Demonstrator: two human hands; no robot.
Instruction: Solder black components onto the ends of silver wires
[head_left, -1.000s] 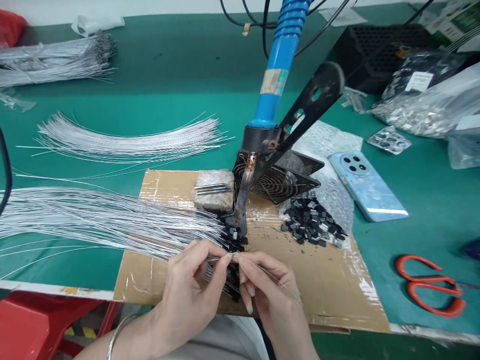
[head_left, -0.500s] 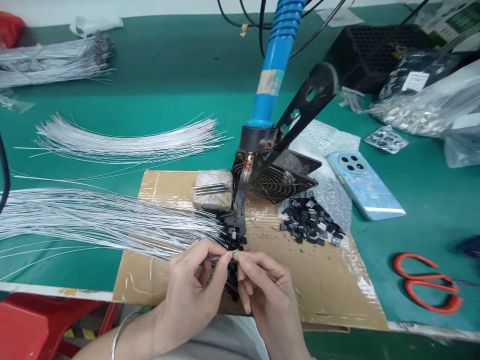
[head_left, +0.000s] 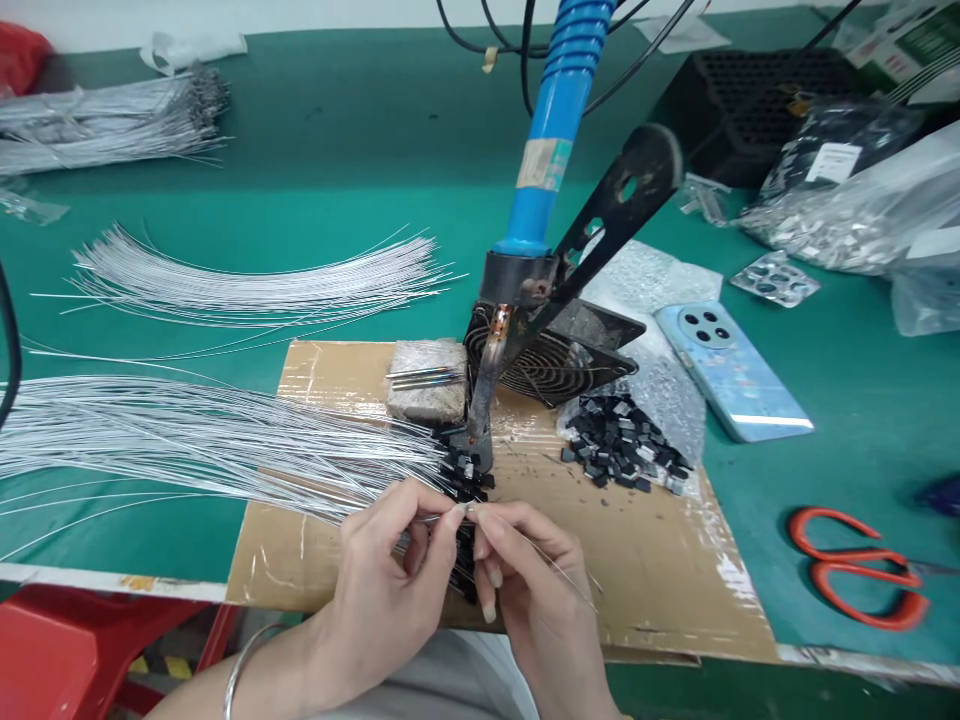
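Observation:
My left hand (head_left: 394,580) and my right hand (head_left: 544,590) meet over the near edge of the cardboard, thumb and forefinger of each pinched together. Between the fingertips is a thin wire, whose fine ends (head_left: 564,572) stick out past my right fingers; the exact join is too small to make out. Just behind and under the hands lies a bundle of grey-white wires (head_left: 225,430) with small black pieces (head_left: 466,470) at its right ends. A blue-handled soldering iron (head_left: 495,350) points down in its black stand (head_left: 611,220), beyond my fingertips.
A heap of small black parts (head_left: 622,440) lies on bubble wrap to the right, near a light blue phone (head_left: 735,370) and red-handled scissors (head_left: 862,570). A whitish block (head_left: 427,400) bears metal rods. Another wire bundle (head_left: 255,285) lies farther back. Cardboard (head_left: 637,570) covers the near edge.
Both hands keep the same pinch at almost the same spot. The whole view has shifted very slightly to the right.

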